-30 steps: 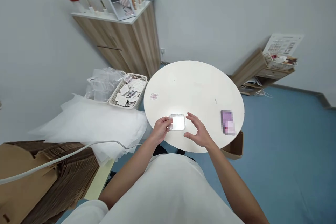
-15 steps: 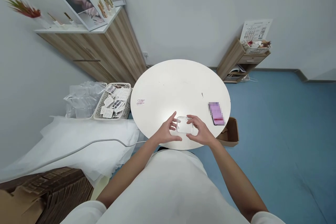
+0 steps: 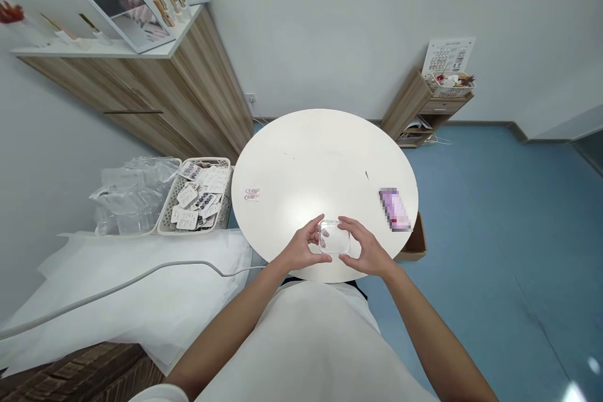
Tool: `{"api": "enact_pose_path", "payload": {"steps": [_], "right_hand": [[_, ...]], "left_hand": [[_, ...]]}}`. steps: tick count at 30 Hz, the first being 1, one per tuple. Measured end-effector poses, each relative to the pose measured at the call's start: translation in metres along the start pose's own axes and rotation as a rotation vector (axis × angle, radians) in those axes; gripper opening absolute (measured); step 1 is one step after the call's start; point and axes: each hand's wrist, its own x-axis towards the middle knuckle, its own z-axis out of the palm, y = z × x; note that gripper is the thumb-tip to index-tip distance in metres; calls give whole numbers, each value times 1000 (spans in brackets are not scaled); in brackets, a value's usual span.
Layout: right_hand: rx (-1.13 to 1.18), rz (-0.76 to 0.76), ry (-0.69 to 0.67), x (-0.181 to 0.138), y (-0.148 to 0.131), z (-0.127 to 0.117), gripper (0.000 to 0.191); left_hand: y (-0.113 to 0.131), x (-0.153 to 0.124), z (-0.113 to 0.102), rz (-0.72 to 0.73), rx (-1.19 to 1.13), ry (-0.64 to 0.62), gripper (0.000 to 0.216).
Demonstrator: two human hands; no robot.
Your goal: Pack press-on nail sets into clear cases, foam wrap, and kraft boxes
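A clear plastic box (image 3: 335, 240) with rounded corners is held near the front edge of the white round table (image 3: 325, 144). My left hand (image 3: 304, 246) grips its left side, fingers at the far corner and thumb at the near one; fingertips show through the plastic. On the opposite side, my right hand (image 3: 367, 248) has its fingers on the far right corner and its thumb at the near right. Whether the box touches the tabletop, I cannot tell. A small card with pinkish oval shapes (image 3: 252, 195) lies at the table's left.
A blurred-out purple phone-like object (image 3: 394, 208) lies at the table's right, above a cardboard box (image 3: 416, 242) on the floor. Left of the table stand a basket of printed cards (image 3: 164, 217) and stacked clear plastic containers (image 3: 134, 191). A grey cable (image 3: 188, 262) crosses white sheeting.
My left fingers have closed in against the box's side, and my right thumb has come to its near corner. The box is slightly nearer my body; the whole view has shifted a little.
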Motion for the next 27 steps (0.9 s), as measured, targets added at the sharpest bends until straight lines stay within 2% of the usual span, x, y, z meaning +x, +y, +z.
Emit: {"api": "enact_pose_path", "payload": {"steps": [6, 13, 20, 27], "right_hand": [[20, -18, -2, 5, 4, -7, 60], [63, -72, -50, 14, 20, -32, 57], [314, -28, -52, 18, 36, -45, 53], [470, 122, -156, 29, 46, -65, 53]], "left_hand": [[4, 3, 3, -20, -22, 0, 84], [8, 14, 20, -33, -35, 41, 81], [10, 26, 34, -58, -54, 87, 77], [19, 35, 46, -146, -351, 39, 76]]}}
